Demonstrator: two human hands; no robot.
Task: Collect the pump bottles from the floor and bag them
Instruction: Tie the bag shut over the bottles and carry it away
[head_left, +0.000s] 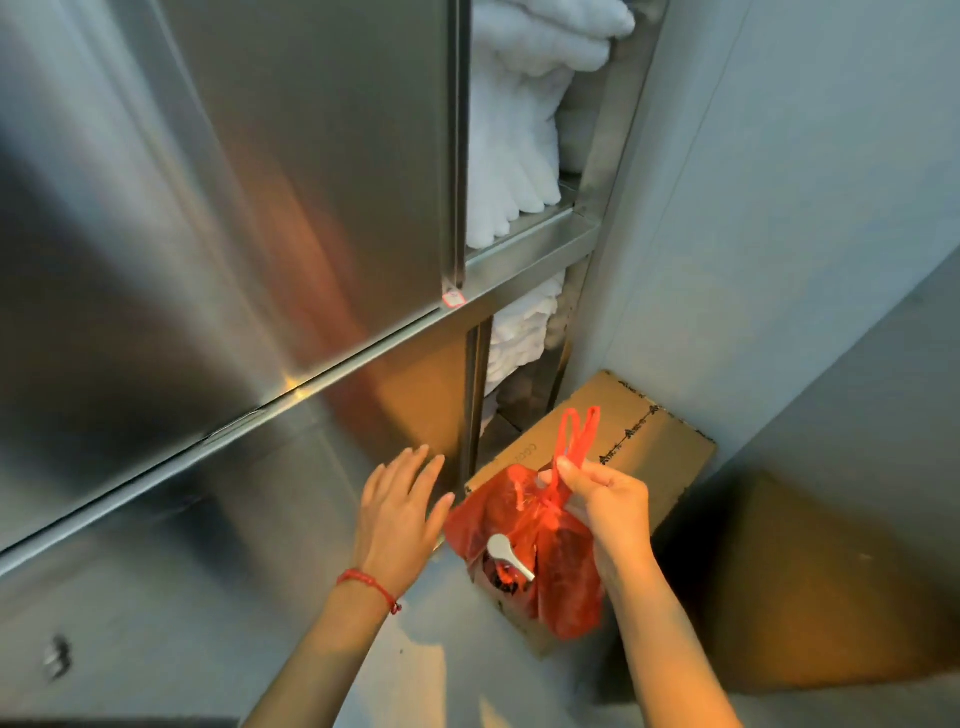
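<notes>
The right hand (605, 499) pinches the red bag (524, 551) by its handles, a pump head (509, 557) showing inside; the left hand (402, 501), at nine o'clock, is spread empty. Bagging looks mostly done, though no floor bottles are visible.

Warm orange light falls across the lower middle of the frame, tinting the steel cabinet door (291, 218) with a reddish streak and a small bright glint on its lower rail. The upper right wall (810, 182) reads cool grey and evenly lit. Deep shadow fills the far left of the door and the right floor corner beside the cardboard box (639, 431). The whole frame is soft, and straight cabinet edges bow from wide-angle distortion. The white towels (519, 130) look nearly blown out.
</notes>
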